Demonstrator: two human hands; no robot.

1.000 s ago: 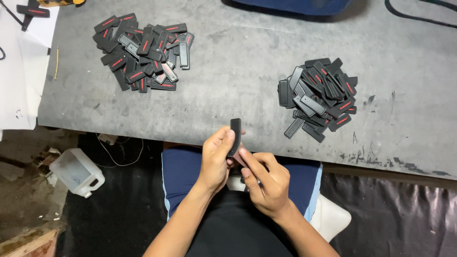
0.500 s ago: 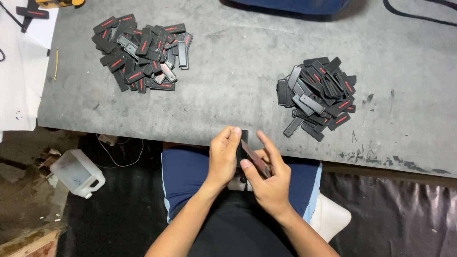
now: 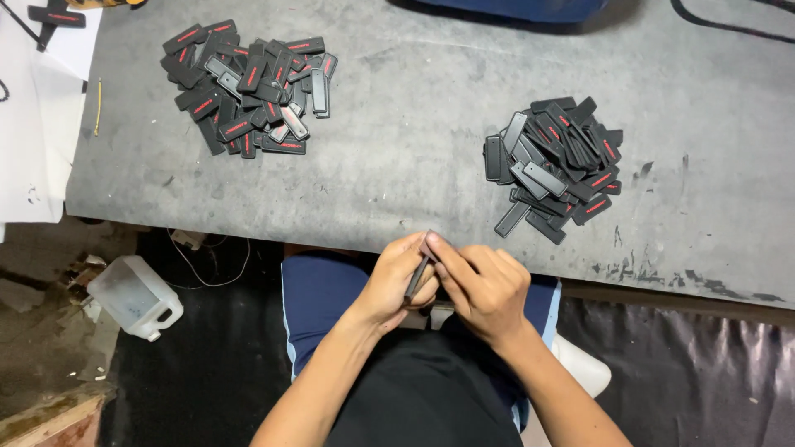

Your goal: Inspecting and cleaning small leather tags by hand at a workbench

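- Holding a small black rubber tag (image 3: pixel 417 276) between them, both hands meet just below the near edge of the grey counter (image 3: pixel 414 149), over the person's lap.
- Left hand (image 3: pixel 403 280): grip closed around the tag's lower part, fingers curled.
- Right hand (image 3: pixel 484 285): grip pinched on the tag's upper end, thumb and fingertips pressed to it.
- One pile of black tags with red marks (image 3: pixel 248 87) lies at the counter's far left.
- A second pile of tags (image 3: pixel 553 165) sits to the right, well apart from the first.
- White plastic jug (image 3: pixel 132 296) stands on the floor at left.
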